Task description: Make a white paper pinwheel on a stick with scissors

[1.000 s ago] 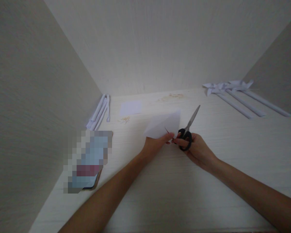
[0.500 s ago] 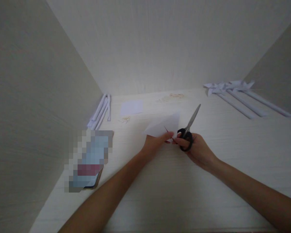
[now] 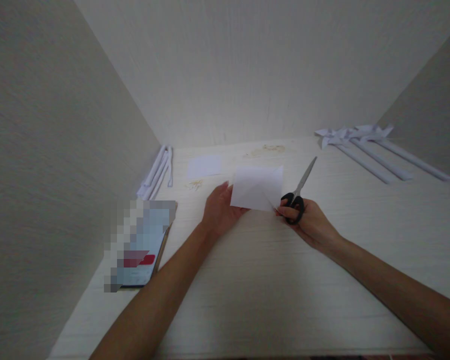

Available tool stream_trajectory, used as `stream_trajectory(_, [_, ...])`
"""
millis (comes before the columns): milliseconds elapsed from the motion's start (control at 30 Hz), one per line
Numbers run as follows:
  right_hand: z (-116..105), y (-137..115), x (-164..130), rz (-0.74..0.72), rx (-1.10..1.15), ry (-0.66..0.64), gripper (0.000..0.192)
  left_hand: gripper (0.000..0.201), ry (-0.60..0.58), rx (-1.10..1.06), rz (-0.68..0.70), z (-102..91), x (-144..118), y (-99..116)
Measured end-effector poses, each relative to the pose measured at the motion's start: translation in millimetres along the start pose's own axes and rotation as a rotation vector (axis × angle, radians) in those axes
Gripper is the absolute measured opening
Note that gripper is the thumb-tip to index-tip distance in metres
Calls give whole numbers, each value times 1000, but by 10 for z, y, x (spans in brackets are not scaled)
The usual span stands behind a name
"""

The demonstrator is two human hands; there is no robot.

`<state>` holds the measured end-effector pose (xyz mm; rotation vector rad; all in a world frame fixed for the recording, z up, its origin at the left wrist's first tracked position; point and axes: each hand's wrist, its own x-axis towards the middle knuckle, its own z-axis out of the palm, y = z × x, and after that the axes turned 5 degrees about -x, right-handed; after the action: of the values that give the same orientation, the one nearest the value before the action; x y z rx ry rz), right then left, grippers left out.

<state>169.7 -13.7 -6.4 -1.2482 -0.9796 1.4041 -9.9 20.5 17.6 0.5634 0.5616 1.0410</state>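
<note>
A white square of paper [image 3: 257, 187] with diagonal creases sits in the middle of the pale desk, held between both hands. My left hand [image 3: 219, 210] grips its left edge. My right hand [image 3: 307, 222] pinches the paper's lower right corner while also holding black-handled scissors [image 3: 299, 192], whose closed blades point up and to the right.
A phone [image 3: 144, 245] lies at the left near the side wall. Rolled white paper sticks [image 3: 155, 172] lie at the back left, a small paper square [image 3: 204, 166] and toothpicks [image 3: 195, 184] beside them. Paper pinwheels on sticks [image 3: 363, 145] lie at the back right.
The paper has been opened from a folded triangle into a flat square. My left hand slid left to its left edge; my right hand with the scissors shifted slightly right.
</note>
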Motion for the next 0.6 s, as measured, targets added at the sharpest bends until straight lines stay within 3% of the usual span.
stream_trajectory(167, [11, -36, -15, -8, -33, -41, 19, 18, 130, 148, 33, -32, 21, -5])
stream_trajectory(367, [43, -69, -13, 27, 125, 53, 22, 28, 173, 278, 149, -32, 45, -135])
stream_trajectory(600, [50, -76, 12, -67, 292, 156, 19, 30, 275, 392, 331, 20, 43, -243])
